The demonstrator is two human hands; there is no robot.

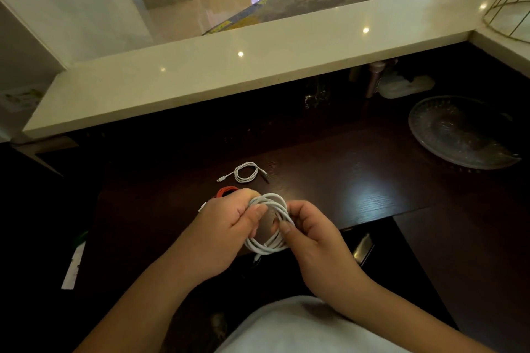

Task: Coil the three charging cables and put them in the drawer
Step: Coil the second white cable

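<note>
Both hands hold a coiled white cable (269, 245) over the front edge of the dark wooden desk (358, 189). My left hand (229, 226) grips the coil's upper left side. My right hand (309, 226) pinches its right side between thumb and fingers. A smaller white cable (246, 172) lies coiled on the desk beyond the hands, its plug end sticking out to the left. A red cable (225, 190) lies on the desk just behind my left hand, mostly hidden by it. A metal drawer handle (362, 248) shows under the desk edge at the right.
A glass plate (461, 132) sits on the desk at the far right. A white counter ledge (229, 71) runs above the desk's back. Small items (401, 86) stand in the shadow beneath it. A white paper strip (73, 266) lies low at the left.
</note>
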